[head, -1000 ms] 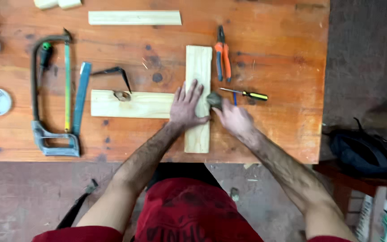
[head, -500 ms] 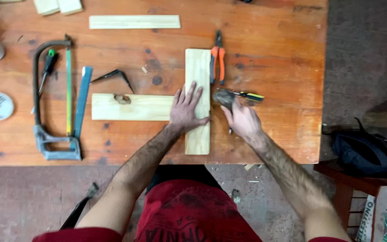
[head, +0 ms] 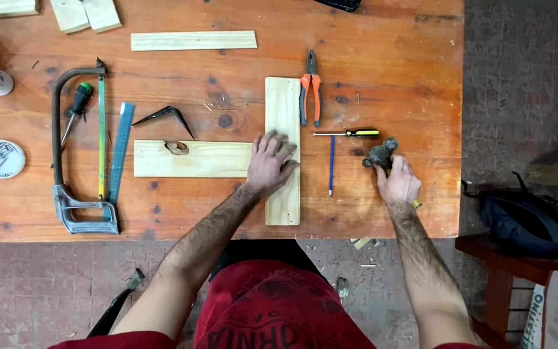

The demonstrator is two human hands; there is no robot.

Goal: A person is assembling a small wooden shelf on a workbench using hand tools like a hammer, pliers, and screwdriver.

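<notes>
Two pale wooden boards lie on the orange wooden table [head: 395, 39] in a T shape: an upright board [head: 283, 116] and a crosswise board [head: 188, 159] butting against its left side. My left hand [head: 268, 164] presses flat on the joint where they meet, fingers spread. My right hand [head: 398, 182] is off to the right near the table's front edge, closed around the handle of a hammer [head: 381, 155] whose dark head rests on the table.
Orange-handled pliers [head: 310, 88], a yellow-and-black screwdriver [head: 350, 133] and a blue pencil [head: 331, 165] lie between the boards and the hammer. A hacksaw [head: 75, 155], a ruler [head: 120, 150], a nail tin [head: 2, 158] and a thin slat [head: 194, 40] are at left. A dark bag [head: 531, 216] sits on a stool at right.
My right hand has carried the hammer away from the boards' joint, to the right, and set its head down on the table. My left hand stays on the joint.
</notes>
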